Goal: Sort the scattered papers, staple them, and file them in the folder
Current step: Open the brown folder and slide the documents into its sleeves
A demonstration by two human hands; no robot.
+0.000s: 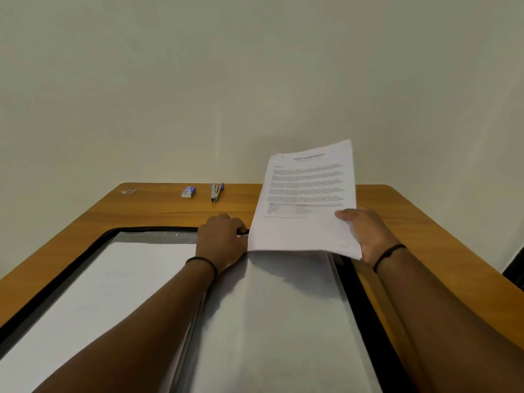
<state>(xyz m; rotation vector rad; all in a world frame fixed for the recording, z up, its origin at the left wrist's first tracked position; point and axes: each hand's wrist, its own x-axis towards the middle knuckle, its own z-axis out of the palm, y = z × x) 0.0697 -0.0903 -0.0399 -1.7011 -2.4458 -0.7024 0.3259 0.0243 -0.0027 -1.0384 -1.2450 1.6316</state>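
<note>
A black-edged folder (365,302) lies open across the near half of the wooden table, with white sheets (113,279) under its clear left pocket. My right hand (368,236) holds a stapled set of printed papers (306,199) by its lower right edge, lifted over the folder's right half. My left hand (221,242) has its fingers curled at the folder's top edge near the middle, beside the papers' lower left corner. A blue and silver stapler (216,192) lies at the back of the table.
A small blue and white staple box (188,192) sits left of the stapler. A tiny clear scrap (129,190) lies at the table's (425,219) back left corner. A plain wall stands right behind the table. The table edge falls away on the right.
</note>
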